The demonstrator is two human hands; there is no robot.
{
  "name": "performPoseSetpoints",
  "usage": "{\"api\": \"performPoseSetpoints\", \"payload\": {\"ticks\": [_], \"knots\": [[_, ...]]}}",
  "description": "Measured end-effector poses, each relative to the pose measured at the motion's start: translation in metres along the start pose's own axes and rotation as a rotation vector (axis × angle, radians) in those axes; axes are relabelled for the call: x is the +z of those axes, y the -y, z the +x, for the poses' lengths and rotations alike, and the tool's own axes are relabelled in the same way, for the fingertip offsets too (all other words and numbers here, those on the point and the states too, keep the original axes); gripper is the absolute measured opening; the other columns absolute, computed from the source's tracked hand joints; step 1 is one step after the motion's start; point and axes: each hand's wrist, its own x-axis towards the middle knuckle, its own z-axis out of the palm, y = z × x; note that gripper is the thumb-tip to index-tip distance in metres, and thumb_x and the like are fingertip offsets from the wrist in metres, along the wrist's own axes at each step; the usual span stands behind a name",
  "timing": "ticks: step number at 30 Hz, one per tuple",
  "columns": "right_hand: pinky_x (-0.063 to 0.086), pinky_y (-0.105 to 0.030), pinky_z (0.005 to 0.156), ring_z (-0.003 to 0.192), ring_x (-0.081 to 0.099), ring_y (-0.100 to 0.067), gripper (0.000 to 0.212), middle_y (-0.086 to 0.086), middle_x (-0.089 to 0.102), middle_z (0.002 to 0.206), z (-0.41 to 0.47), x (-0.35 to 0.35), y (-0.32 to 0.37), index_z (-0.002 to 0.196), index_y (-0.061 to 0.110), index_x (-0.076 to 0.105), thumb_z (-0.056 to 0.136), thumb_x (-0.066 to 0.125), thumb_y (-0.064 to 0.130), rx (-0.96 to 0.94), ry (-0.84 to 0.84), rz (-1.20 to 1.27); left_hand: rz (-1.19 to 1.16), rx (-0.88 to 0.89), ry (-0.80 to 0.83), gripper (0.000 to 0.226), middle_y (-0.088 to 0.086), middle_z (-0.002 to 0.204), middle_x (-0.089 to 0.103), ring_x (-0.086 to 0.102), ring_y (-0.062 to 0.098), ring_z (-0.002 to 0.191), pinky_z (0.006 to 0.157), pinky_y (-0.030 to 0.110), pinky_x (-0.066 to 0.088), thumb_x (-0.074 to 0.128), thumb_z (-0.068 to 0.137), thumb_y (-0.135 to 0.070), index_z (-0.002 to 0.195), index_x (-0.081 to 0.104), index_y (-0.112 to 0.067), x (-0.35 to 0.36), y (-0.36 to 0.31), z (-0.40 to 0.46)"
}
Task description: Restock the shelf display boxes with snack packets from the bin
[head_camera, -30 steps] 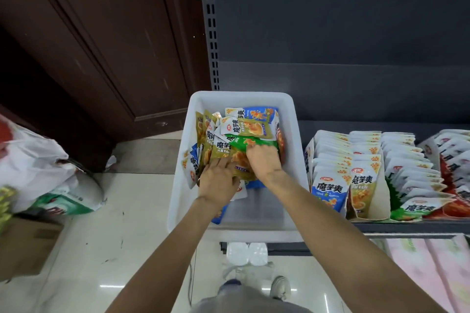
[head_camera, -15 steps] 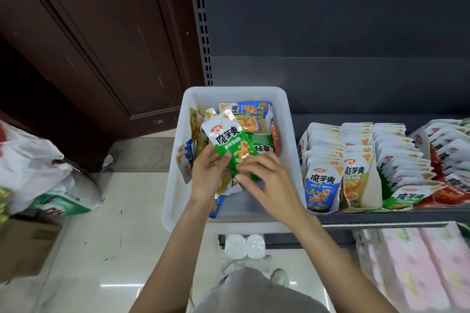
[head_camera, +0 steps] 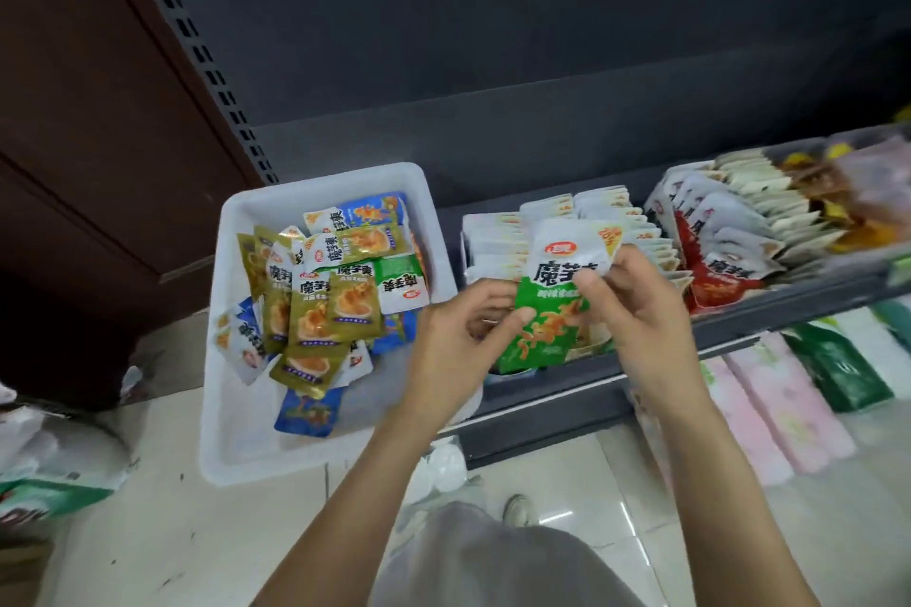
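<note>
A green and white snack packet [head_camera: 552,311] is held upright in front of the shelf display boxes [head_camera: 498,242]. My right hand [head_camera: 636,301] pinches its right edge with thumb and fingers. My left hand [head_camera: 458,335] touches its lower left edge with thumb and fingertips. To the left, the white bin [head_camera: 231,409] holds several olive, blue and green packets [head_camera: 340,296]. The display boxes stand packed with upright white-topped packets; a red row [head_camera: 715,261] lies further right.
The dark shelf edge [head_camera: 567,404] runs below the boxes. Pink and green packs [head_camera: 788,399] fill the lower shelf. A brown door [head_camera: 98,113] stands at the left. White bags [head_camera: 54,463] lie on the tiled floor at the lower left.
Both hands lifted a green packet out of the bin and carried it right, over to the display boxes. The camera view swung right and tilted.
</note>
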Motion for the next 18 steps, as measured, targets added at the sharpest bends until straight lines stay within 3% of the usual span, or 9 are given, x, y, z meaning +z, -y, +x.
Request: {"api": "performPoseSetpoints", "payload": {"ticks": [3, 7, 11, 14, 18], "knots": [[0.056, -0.033, 0.073, 0.086, 0.064, -0.012, 0.013, 0.008, 0.068, 0.096, -0.012, -0.061, -0.009, 0.101, 0.022, 0.057, 0.095, 0.053, 0.010, -0.050, -0.282, -0.008, 0.011, 0.019, 0.038, 0.015, -0.016, 0.089, 0.070, 0.065, 0.002, 0.082, 0.073, 0.022, 0.053, 0.068, 0.086, -0.019, 0.098, 0.065, -0.026, 0.039, 0.001, 0.014], [0.048, -0.057, 0.089, 0.100, 0.062, -0.024, 0.015, 0.009, 0.064, 0.102, -0.022, -0.128, -0.035, 0.108, 0.026, 0.054, 0.098, 0.049, 0.016, -0.066, -0.445, -0.058, 0.369, 0.123, 0.132, 0.025, -0.014, 0.098, 0.066, 0.059, 0.002, 0.082, 0.073, 0.031, 0.052, 0.069, 0.082, -0.025, 0.107, 0.063, -0.025, 0.087, 0.022, 0.040], [0.049, -0.055, 0.091, 0.101, 0.062, -0.015, 0.013, 0.012, 0.064, 0.106, -0.016, -0.144, -0.050, 0.110, 0.022, 0.053, 0.099, 0.048, 0.018, -0.030, -0.316, -0.071, 0.640, 0.177, 0.236, 0.033, -0.010, 0.104, 0.060, 0.048, 0.001, 0.077, 0.068, 0.024, 0.047, 0.067, 0.084, -0.035, 0.114, 0.058, -0.026, 0.121, 0.031, 0.064], [0.053, -0.049, 0.088, 0.102, 0.061, -0.015, 0.016, 0.009, 0.065, 0.105, -0.005, -0.141, -0.059, 0.111, 0.019, 0.053, 0.096, 0.050, 0.026, 0.012, -0.164, -0.102, 0.751, 0.176, 0.275, 0.025, -0.008, 0.103, 0.059, 0.057, 0.009, 0.083, 0.070, 0.031, 0.051, 0.064, 0.087, -0.035, 0.110, 0.059, -0.025, 0.135, 0.037, 0.075], [0.054, -0.042, 0.087, 0.104, 0.062, -0.013, 0.014, 0.005, 0.065, 0.110, 0.009, -0.132, -0.068, 0.111, 0.013, 0.053, 0.098, 0.048, 0.016, 0.041, 0.026, -0.140, 0.775, 0.146, 0.249, 0.019, -0.006, 0.102, 0.062, 0.061, 0.015, 0.082, 0.069, 0.030, 0.049, 0.064, 0.087, -0.028, 0.105, 0.066, -0.023, 0.137, 0.039, 0.084]]}}
